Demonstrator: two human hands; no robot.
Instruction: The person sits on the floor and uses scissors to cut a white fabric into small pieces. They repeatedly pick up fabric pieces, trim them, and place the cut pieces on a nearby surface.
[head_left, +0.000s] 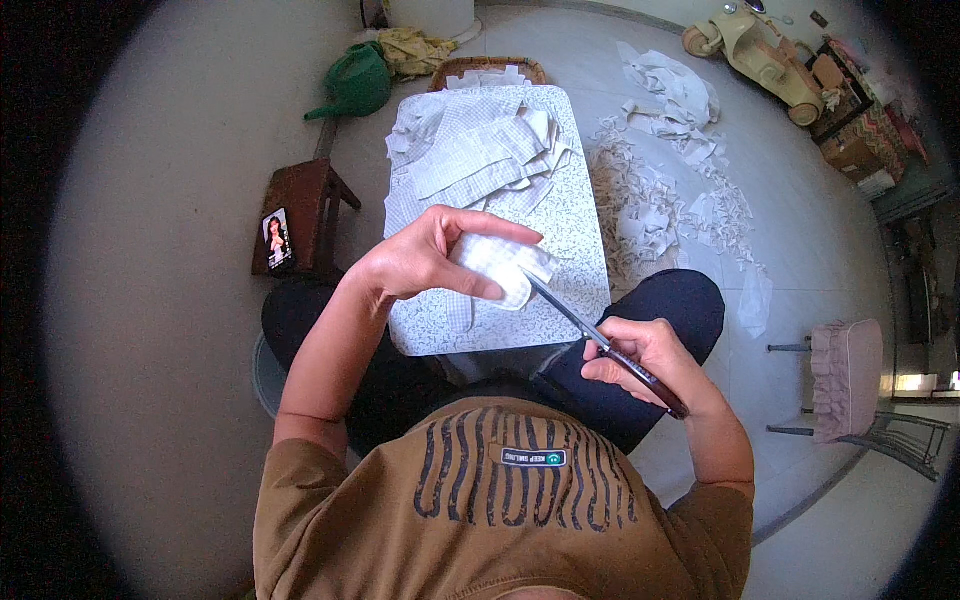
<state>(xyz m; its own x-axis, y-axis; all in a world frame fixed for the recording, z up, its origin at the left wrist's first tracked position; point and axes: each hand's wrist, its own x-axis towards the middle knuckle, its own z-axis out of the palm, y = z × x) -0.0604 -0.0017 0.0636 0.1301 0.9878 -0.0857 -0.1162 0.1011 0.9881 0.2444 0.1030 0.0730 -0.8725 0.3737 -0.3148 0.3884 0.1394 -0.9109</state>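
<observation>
Above the near half of a speckled white table (420, 334), my left hand (442, 259) pinches a pale checked fabric piece (499, 259) between thumb and fingers. A pair of scissors with dark handles (585, 326) is gripped in my right hand (645, 360), at the table's near right corner. Their blade tips touch or lie just over the right part of the fabric; whether they cut into it I cannot tell. Beyond my left hand, a loose heap of checked fabric pieces (472, 150) covers the table's far half. Another checked strip (460, 311) lies flat below the held piece.
Fabric scraps (637, 195) litter the floor right of the table. A wicker basket (536, 69) with fabric stands behind it. At left are a wooden stool (300, 187) bearing a phone (277, 240) and a green watering can (360, 81). A chair (847, 382) stands at right.
</observation>
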